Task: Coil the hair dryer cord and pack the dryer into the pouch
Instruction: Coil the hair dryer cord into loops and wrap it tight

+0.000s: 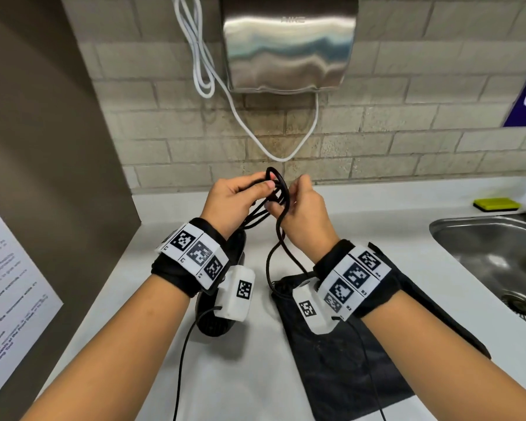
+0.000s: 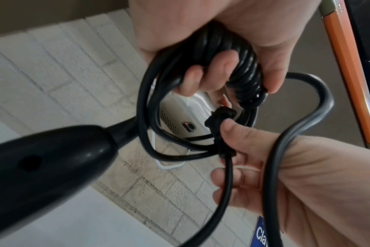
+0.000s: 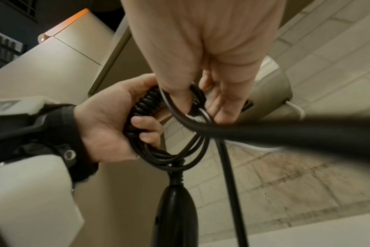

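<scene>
My left hand (image 1: pixel 257 189) grips a bundle of black cord loops (image 1: pixel 281 185) raised above the counter; the grip shows close up as the coiled cord (image 2: pixel 241 63). My right hand (image 1: pixel 287 200) pinches the cord beside the bundle, thumb and forefinger on a thicker black piece (image 2: pixel 219 120). A loose length of cord hangs from it toward the pouch. The black hair dryer (image 1: pixel 214 325) lies on the counter under my left wrist, and its handle (image 3: pixel 175 210) points up at the coil. The black pouch (image 1: pixel 343 378) lies flat beneath my right forearm.
A steel sink (image 1: pixel 480 238) is set in the counter at the right, with a yellow sponge (image 1: pixel 495 204) behind it. A wall hand dryer (image 1: pixel 289 44) and its white cable (image 1: pixel 255 138) hang on the brick wall. A brown panel and a printed notice (image 1: pixel 9 284) close off the left.
</scene>
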Motion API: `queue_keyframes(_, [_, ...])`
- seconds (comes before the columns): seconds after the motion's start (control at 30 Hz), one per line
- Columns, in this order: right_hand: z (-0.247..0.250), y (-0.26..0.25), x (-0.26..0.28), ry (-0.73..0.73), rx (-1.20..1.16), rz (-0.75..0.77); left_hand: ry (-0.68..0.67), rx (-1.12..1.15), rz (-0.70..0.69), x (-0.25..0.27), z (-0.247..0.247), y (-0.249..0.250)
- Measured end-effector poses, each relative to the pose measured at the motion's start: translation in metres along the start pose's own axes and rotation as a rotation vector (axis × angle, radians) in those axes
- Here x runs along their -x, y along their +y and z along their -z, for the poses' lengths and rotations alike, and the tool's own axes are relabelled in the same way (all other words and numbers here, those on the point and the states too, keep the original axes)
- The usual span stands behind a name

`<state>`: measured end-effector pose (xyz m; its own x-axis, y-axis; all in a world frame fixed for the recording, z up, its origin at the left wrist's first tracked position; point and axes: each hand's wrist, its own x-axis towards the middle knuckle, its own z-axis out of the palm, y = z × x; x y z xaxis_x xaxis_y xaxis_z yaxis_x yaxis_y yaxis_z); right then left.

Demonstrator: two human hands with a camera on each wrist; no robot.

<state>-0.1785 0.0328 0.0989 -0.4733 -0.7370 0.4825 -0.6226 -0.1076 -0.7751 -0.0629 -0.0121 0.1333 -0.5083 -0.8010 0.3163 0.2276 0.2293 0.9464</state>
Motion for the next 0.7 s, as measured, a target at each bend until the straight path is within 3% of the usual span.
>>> queue_keyframes(0.17, [0.0, 0.001, -0.012, -0.121, -0.013, 0.042, -0.102, -0.016, 0.003, 0.002, -0.003, -0.006])
queue_keyframes(0.33, [0.009, -0.005, -0.018, -0.293, -0.314, 0.187, -0.094, -0.062, -0.041, 0.002, 0.002, -0.008])
queue_keyframes(0.5, [0.02, 0.0, -0.016, -0.413, -0.459, 0.035, -0.115, -0.12, -0.09, 0.003, 0.009, -0.013])
queue_keyframes(0.6, [0.023, 0.004, -0.014, -0.472, -0.533, 0.017, -0.139, -0.136, -0.101, 0.004, 0.009, -0.016])
queue_keyframes(0.7, [0.023, 0.007, -0.013, -0.436, -0.619, -0.042, -0.184, -0.145, -0.093, 0.004, 0.01, -0.019])
